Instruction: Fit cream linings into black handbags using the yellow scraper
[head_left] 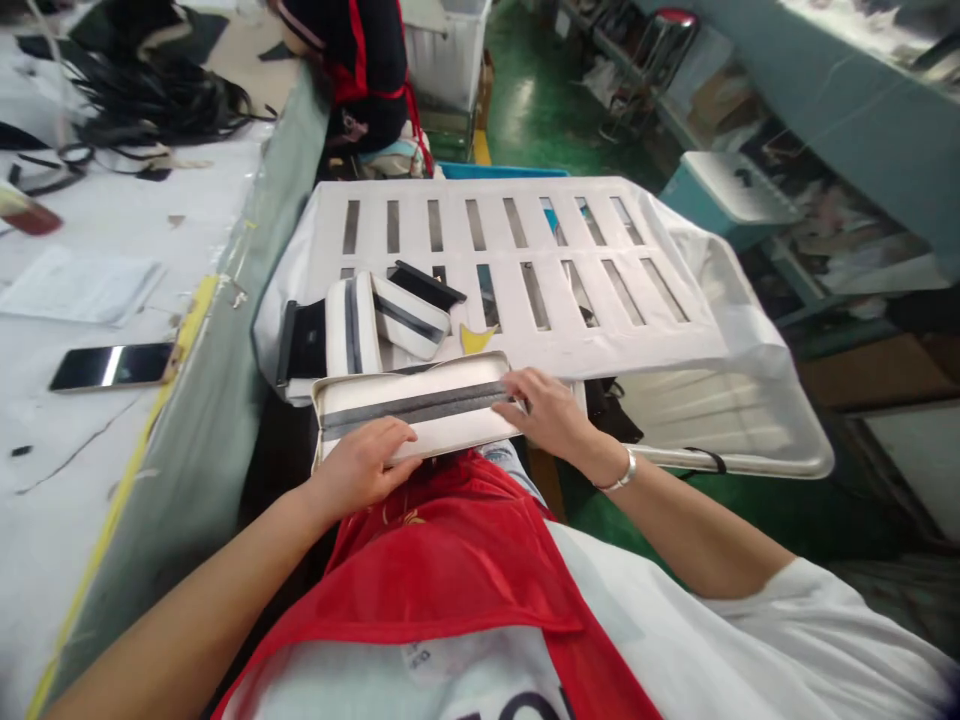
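Observation:
A long white case-like piece with a dark grey stripe (450,402) lies in front of my body, its thin rim standing up a little along the far edge. My left hand (367,462) grips its near edge towards the left, thumb and fingers closed on it. At its right end my right hand (551,415) has its fingers bent over the stripe and edge. Just beyond are two smaller white striped pieces (409,318), a black flat piece (306,342), a black strip-like piece (426,287) and a small yellow curved piece (477,340).
A white slotted board (450,215) supports the small pieces. On the left, a worktable (210,190) bears a phone (112,366) and a heap of black straps (157,100). A seated person (367,60) is ahead. A teal box with white lid (739,190) stands right.

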